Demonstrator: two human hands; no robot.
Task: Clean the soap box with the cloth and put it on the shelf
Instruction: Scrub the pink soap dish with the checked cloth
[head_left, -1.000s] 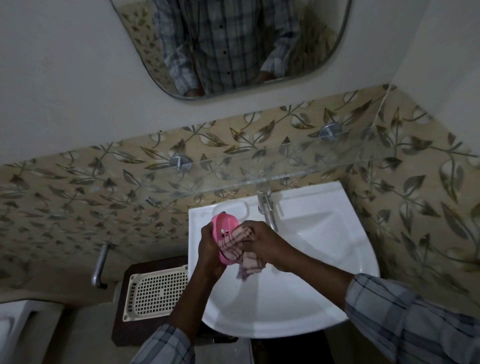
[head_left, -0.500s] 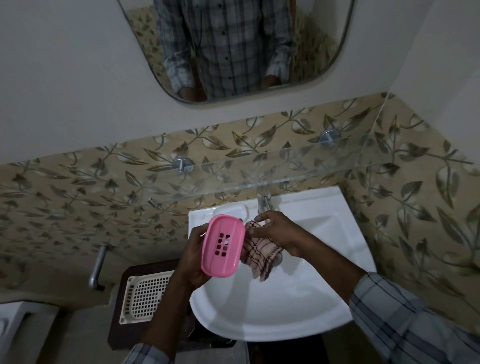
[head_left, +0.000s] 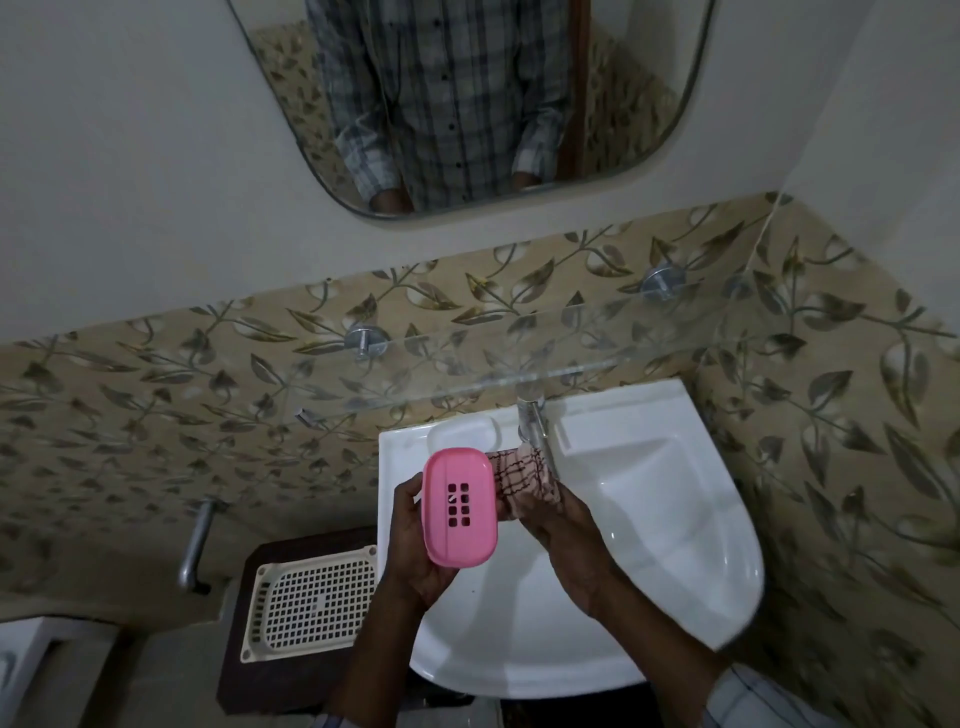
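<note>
The box (head_left: 458, 506) is held above the left part of the sink (head_left: 727, 597), clear of the basin. The left hand (head_left: 415, 561) holds it, with the grip curled round its left long edge and near end. The right hand (head_left: 556, 530) is over the sink centre, its grip closed round a bunched cloth (head_left: 519, 470). The cloth lies just beside the box's right long edge; contact cannot be confirmed.

The box's long axis runs from the sink's front toward its back. The shelf (head_left: 467, 364), of clear glass, spans the wall above the sink's back edge, beyond the box's far end. The left hand is nearer to it and already carries the box.

The box is pink and rounded-rectangular. Its face with a central block of drain slots is turned to the camera. No residue is discernible.
</note>
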